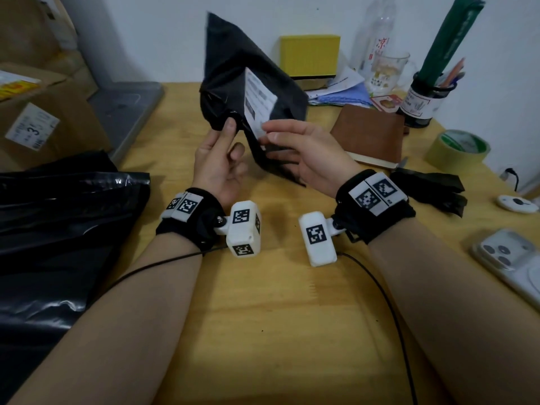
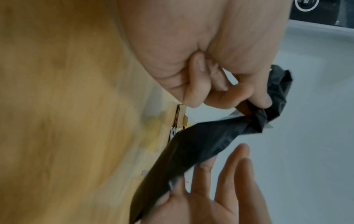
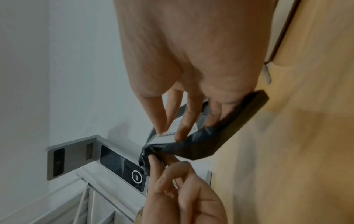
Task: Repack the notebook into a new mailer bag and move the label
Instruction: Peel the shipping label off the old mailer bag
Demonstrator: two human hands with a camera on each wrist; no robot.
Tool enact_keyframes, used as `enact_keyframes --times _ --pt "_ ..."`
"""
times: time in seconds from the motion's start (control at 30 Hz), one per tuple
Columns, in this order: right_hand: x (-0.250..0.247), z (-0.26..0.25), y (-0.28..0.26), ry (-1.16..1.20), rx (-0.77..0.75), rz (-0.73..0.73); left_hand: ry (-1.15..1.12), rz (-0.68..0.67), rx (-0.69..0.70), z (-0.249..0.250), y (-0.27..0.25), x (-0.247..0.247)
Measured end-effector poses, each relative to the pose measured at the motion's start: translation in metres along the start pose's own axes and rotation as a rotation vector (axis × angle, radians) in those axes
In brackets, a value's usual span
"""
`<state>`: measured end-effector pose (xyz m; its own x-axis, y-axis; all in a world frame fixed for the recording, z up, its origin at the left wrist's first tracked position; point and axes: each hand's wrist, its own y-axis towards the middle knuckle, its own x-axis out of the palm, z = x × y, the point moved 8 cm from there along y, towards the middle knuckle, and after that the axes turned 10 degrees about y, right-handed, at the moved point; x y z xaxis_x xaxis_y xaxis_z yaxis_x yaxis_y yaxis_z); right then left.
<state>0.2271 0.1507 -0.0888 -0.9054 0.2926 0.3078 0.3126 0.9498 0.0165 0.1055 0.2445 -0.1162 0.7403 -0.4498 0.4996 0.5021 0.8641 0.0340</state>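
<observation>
The print on the label is too blurred to read, and the right hand covers its lower corner. Behind that hand, the bottom of the old bag is hidden. Left of the left hand, the picture's edge cuts off the black plastic sheet.

I'm seeing soft, even indoor light on the head view, with glare shining off the black plastic sheet and lines bending near the edges. Both wrist views are looking dimmer, grainy and blurred, the wooden table especially smeared.
</observation>
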Motion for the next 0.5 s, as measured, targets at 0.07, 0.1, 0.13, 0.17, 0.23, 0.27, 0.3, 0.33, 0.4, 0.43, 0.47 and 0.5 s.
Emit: enact_keyframes --times 0.07,0.1,0.13,0.17,0.23,0.27,0.3,0.33,0.4,0.43,0.47,0.5 --pt "-0.002 -0.005 0.001 -0.057 -0.054 0.034 -0.007 -0.019 -0.018 -0.002 0.0 0.002" --pt "-0.004 -0.008 0.002 -0.098 -0.089 0.054 0.018 -0.023 -0.025 -0.004 0.0 0.002" --pt "-0.006 -0.011 0.002 -0.148 -0.122 0.08 0.058 -0.023 -0.034 -0.007 0.001 0.003" --pt "-0.009 -0.013 0.002 -0.198 -0.146 0.11 0.104 -0.019 -0.045 -0.01 0.002 0.003" --pt "-0.014 -0.014 0.002 -0.237 -0.169 0.158 0.189 -0.012 -0.075 -0.016 0.003 0.002" --pt "-0.015 -0.013 0.002 -0.21 -0.164 0.166 0.22 -0.017 -0.089 -0.019 0.003 0.002" --pt "-0.017 -0.009 0.002 -0.159 -0.145 0.166 0.24 -0.024 -0.101 -0.021 0.003 0.002" --pt "-0.018 -0.005 0.002 -0.095 -0.113 0.163 0.252 -0.027 -0.106 -0.022 0.003 0.002" --pt "-0.021 0.005 0.001 0.022 -0.045 0.153 0.274 -0.023 -0.098 -0.021 0.004 0.001" --pt "-0.022 0.009 0.001 0.058 -0.021 0.151 0.294 -0.016 -0.087 -0.021 0.005 0.0" --pt "-0.023 0.012 0.001 0.08 -0.002 0.149 0.313 -0.009 -0.074 -0.021 0.005 0.0" --pt "-0.024 0.016 0.001 0.093 0.015 0.15 0.327 -0.001 -0.063 -0.021 0.005 -0.001"
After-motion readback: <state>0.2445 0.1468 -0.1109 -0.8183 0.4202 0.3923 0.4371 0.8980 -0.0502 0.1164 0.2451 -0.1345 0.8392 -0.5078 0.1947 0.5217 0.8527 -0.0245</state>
